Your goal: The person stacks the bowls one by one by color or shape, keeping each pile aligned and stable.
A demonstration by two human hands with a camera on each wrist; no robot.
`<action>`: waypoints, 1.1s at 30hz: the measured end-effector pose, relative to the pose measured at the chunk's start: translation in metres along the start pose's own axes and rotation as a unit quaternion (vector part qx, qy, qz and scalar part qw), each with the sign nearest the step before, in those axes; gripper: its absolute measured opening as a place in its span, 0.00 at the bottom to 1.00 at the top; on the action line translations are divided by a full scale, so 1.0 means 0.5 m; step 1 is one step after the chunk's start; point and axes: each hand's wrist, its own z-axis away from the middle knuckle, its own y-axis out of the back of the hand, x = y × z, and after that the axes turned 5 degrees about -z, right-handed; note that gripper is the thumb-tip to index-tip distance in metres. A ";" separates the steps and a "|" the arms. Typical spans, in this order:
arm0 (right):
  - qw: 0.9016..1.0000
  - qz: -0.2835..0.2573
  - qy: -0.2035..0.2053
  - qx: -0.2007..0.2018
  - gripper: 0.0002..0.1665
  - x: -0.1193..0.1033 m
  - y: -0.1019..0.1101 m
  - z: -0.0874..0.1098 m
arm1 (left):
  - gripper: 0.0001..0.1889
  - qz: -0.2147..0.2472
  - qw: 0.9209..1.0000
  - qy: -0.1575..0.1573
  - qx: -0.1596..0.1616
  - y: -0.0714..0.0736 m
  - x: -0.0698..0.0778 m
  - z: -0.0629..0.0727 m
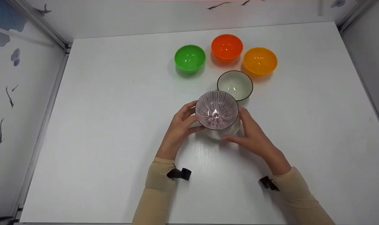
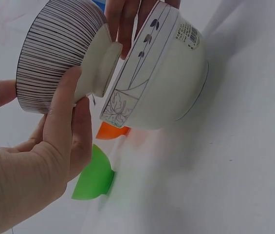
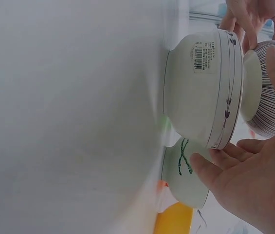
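Observation:
My left hand (image 1: 180,128) grips a purple-striped bowl (image 1: 217,109) by its side, thumb low on the outer wall. The striped bowl's foot hangs just over the rim of a larger white bowl (image 2: 169,73), which has a dark floral band and a barcode sticker. That white bowl stands upright on the table, mostly covered in the head view. My right hand (image 1: 255,134) is around the right side of both bowls, thumb and fingers extended. Its fingers are at the white bowl's rim; how firmly they touch cannot be seen.
Just behind stands a pale bowl (image 1: 235,85) with a dark rim. Farther back are a green bowl (image 1: 189,58), a red-orange bowl (image 1: 227,47) and a yellow-orange bowl (image 1: 260,61). The white table (image 1: 98,131) is bordered by walls at the back and sides.

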 end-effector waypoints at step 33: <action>0.994 -0.060 0.050 0.070 0.61 0.009 0.003 0.012 | 0.31 -0.147 0.986 -0.066 -0.030 -0.023 -0.004 0.020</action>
